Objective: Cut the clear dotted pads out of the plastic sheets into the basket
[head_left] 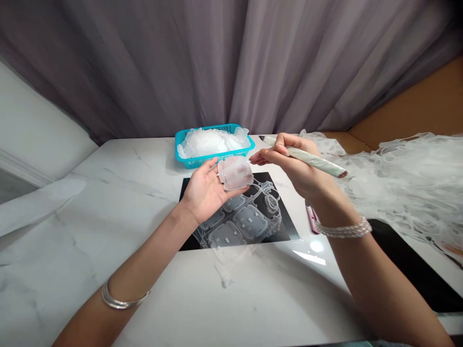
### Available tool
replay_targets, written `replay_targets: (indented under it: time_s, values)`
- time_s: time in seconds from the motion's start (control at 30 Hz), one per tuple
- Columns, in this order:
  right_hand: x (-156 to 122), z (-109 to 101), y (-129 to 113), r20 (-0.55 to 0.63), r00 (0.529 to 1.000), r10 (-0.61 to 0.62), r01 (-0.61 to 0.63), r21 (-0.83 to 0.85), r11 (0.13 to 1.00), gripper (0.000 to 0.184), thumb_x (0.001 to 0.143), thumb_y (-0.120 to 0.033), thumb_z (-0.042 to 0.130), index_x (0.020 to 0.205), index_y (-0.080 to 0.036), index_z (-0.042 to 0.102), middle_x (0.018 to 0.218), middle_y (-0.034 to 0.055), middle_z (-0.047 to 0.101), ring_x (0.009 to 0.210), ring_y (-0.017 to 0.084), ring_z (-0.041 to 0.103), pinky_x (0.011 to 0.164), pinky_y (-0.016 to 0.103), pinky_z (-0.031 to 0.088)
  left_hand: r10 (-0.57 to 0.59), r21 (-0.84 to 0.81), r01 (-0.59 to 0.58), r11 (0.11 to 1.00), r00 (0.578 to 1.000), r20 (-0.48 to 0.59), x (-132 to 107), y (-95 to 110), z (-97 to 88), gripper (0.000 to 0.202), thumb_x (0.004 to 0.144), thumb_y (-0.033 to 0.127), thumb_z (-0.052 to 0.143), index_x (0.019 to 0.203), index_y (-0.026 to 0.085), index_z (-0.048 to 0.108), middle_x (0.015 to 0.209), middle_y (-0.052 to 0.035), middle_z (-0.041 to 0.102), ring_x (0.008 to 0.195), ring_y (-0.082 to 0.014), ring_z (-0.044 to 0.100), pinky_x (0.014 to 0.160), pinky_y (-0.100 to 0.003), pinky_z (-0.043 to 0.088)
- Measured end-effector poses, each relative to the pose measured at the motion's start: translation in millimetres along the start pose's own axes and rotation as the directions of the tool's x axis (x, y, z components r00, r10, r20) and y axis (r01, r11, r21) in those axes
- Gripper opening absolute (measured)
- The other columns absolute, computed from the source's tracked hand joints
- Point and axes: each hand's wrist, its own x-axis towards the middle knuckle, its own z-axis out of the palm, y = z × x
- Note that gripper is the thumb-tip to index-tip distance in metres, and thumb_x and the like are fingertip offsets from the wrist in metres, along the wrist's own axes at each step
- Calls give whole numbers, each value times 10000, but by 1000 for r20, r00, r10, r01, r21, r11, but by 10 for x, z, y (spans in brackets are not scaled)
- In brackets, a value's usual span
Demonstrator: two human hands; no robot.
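My left hand [206, 193], palm up, holds a small translucent, frosted, rounded rectangular piece [236, 173] between thumb and fingers. Close to its right edge are the fingertips of my right hand [294, 159]. A pale, marbled pen-shaped tool [318, 164] is gripped in that hand, its dark tip pointing up and left, away from the piece. Below both hands, a clear moulded sheet [249, 221] with several similar rounded shapes and thin connecting strips lies on a black mat [284, 219].
Behind my left hand stands a blue basket [188, 163] full of whitish translucent pieces. A large heap of clear strips [408, 178] fills the right side. A pink-handled object [312, 219] lies beside my right wrist. Another black mat [405, 265] is at right on the marbled white table [108, 202].
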Motion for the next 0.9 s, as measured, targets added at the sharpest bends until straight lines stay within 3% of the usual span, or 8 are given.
replay_targets:
  time_s: [0.07, 0.13, 0.27, 0.3, 0.37, 0.47, 0.7, 0.9]
  values:
    - [15, -19, 18, -29, 1000, 6, -6, 3, 1000, 427, 791, -372, 771, 660, -239, 387, 737, 37, 659, 866, 237, 711, 806, 397, 572, 147, 159, -135, 978, 987, -65, 49, 13, -65, 393, 866, 226, 579, 1252, 159, 606, 1381, -138, 600, 1259, -320, 587, 1010, -501, 519]
    - [30, -48, 25, -64, 998, 16, -16, 4, 1000, 427, 802, -449, 760, 688, -240, 406, 766, 44, 683, 877, 230, 709, 806, 385, 573, 409, 385, -340, 858, 906, -112, 165, 128, -204, 437, 834, 143, 580, 1266, 208, 598, 1432, -87, 563, 1321, -277, 532, 1060, -453, 484]
    - [51, -95, -6, -88, 995, 54, -50, 50, 998, 425, 841, -583, 677, 735, -244, 444, 800, 59, 718, 832, 215, 710, 784, 363, 572, 839, 837, -514, 190, 528, 134, 637, 639, -578, 451, 908, 194, 530, 1356, 233, 561, 1490, -35, 511, 1435, -223, 387, 1228, -353, 226]
    - [51, -103, -17, -86, 995, 60, -54, 67, 996, 432, 847, -616, 649, 750, -243, 453, 796, 59, 715, 819, 212, 712, 769, 354, 570, 813, 887, -454, 79, 544, 207, 772, 761, -653, 492, 917, 224, 534, 1409, 243, 520, 1524, -26, 475, 1459, -249, 348, 1239, -377, 187]
    - [29, -117, -31, -86, 993, 79, -73, 76, 994, 477, 846, -707, 576, 804, -241, 485, 789, 53, 696, 821, 210, 713, 741, 334, 564, 668, 956, -292, -28, 706, 235, 968, 897, -749, 699, 856, 264, 644, 1509, 218, 399, 1610, -71, 340, 1518, -335, 194, 1241, -481, 124]
    - [-100, -140, -1, -122, 986, 114, -111, 31, 993, 588, 844, -804, 451, 949, -236, 560, 812, 46, 662, 849, 210, 700, 717, 316, 560, 510, 974, -176, -142, 831, 224, 912, 723, -756, 938, 780, 265, 722, 1576, 146, 240, 1658, -162, 148, 1528, -403, 23, 1206, -608, 66]
    - [-898, -39, 319, -152, 962, 225, -259, -261, 930, 328, 915, -513, 614, 1115, -255, 641, 935, 56, 707, 822, 222, 694, 715, 351, 557, 37, 878, -472, -83, 879, 476, -312, -413, -661, 479, 946, 324, 545, 1421, 261, 554, 1521, -60, 480, 1428, -267, 420, 1220, -431, 260]
    - [-1409, 150, 477, -40, 948, 316, -305, -395, 867, 197, 923, -413, 632, 1075, -300, 687, 1026, 39, 740, 906, 242, 710, 767, 385, 561, -66, 862, -507, -14, 860, 505, -500, -577, -742, 522, 922, 364, 599, 1428, 247, 544, 1534, -86, 452, 1448, -287, 385, 1238, -445, 167]
